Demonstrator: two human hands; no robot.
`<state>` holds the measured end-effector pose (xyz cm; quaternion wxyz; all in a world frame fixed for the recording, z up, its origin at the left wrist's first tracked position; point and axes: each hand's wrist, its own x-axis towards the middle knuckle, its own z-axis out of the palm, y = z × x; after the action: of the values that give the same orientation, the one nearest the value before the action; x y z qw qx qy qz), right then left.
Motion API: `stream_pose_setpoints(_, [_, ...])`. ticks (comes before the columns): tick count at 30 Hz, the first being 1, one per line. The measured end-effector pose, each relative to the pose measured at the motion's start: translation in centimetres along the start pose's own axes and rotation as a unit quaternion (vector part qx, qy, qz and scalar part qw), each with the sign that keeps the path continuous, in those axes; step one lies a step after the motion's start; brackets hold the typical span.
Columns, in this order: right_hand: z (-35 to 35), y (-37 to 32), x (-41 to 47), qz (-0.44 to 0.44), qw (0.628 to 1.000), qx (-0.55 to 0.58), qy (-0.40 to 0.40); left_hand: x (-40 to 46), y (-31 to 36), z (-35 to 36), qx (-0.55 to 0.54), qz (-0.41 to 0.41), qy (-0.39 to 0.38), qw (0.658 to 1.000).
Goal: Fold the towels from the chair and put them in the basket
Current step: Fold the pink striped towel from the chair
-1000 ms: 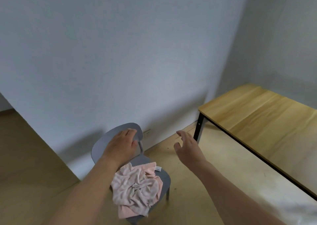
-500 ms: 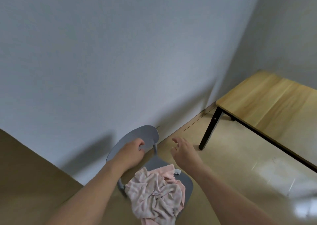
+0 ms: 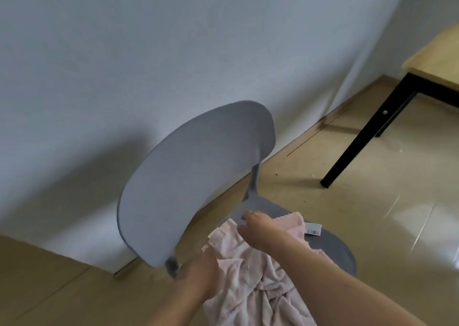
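Pink towels (image 3: 250, 283) lie crumpled on grey chair (image 3: 198, 176) seat; your left hand (image 3: 201, 273) rests at heap's left edge, grip unclear; your right hand (image 3: 260, 229) reaches over heap, grip hidden too; wooden table (image 3: 432, 65) stands right

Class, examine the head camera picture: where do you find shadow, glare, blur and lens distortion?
Head view: the chair casts a soft shadow on the wall to its left; glare streaks the floor at right; both hands, left hand and right hand, are motion-blurred; the wall corner bows, a wide-angle effect.
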<state>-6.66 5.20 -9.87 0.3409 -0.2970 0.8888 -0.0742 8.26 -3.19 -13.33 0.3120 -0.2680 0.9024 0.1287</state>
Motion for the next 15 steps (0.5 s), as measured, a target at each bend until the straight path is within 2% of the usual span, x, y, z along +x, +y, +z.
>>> stream_pose_setpoints(4, [5.9,1.3,4.9,0.013,0.998,-0.057,0.027,4.1,-1.0,4.8,0.027,-0.013,0.113,0.993])
stream_pose_setpoints(8, [8.7,1.5,5.5,-0.035,0.985,-0.035,0.167,5.2,-1.6,6.2,-0.005,0.005,0.247,0.969])
stream_pose_setpoints(11, [9.5,1.0,2.3,-0.056,0.954,0.091,0.281,4.9,-2.3,7.1,-0.035,0.041,0.28,0.958])
stream_pose_setpoints(13, [8.2,0.1,-1.1,-0.053,0.932,0.165,0.319,3.3,-2.7,7.2,-0.125,0.057,0.279,0.95])
stream_pose_setpoints(15, [6.0,-0.5,-5.0,-0.074,0.923,0.147,0.349,0.9,-2.8,6.7,-0.207,0.086,0.285,0.932])
